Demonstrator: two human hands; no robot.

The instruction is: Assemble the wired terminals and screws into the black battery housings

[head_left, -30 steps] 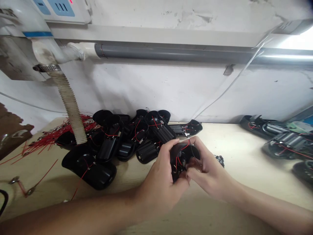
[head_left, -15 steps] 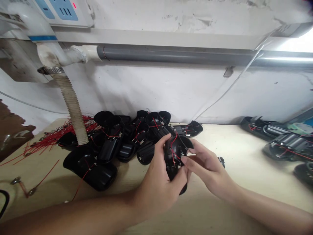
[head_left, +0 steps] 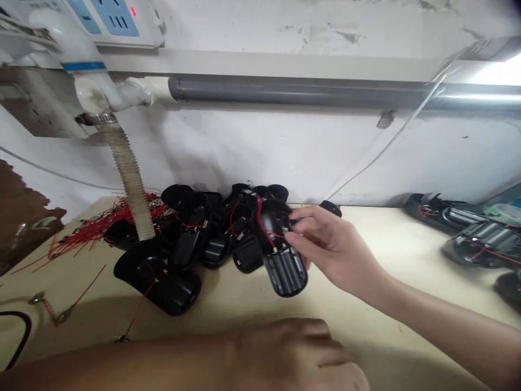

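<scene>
Bench notes, left to right, on a pale laminate bench (head_left: 386,244). At the far left corner lies a tangle of thin red wire leads with small metal terminals (head_left: 93,233), and a beige corrugated hose (head_left: 132,179) drops beside it onto the bench. Right of the hose sits a heaped pile of black moulded plastic housings (head_left: 179,198), with red wires running across them. The piece in hand is a black plastic battery housing with a ribbed cradle (head_left: 285,271), located toward the far edge at mid-bench, at the right side of the pile. It is tilted, with its cradle end pointing toward the person and its upper end over the pile. Handling estimate: light, stiff and rather smooth, so a firm hold on the cradle body seems best, while the fine red wires on it look fragile and should not bear load. The left hand (head_left: 293,353) lies at the near edge of the bench, fingers together, holding nothing visible. The right hand (head_left: 336,250) comes in from the right with fingers slightly spread and curled, fingertips (head_left: 293,225) on the housing's upper side; the thumb is hidden, so opposing contact cannot be told. Further right, assembled black units with silver cylinders (head_left: 482,244) lie near the right edge.
</scene>
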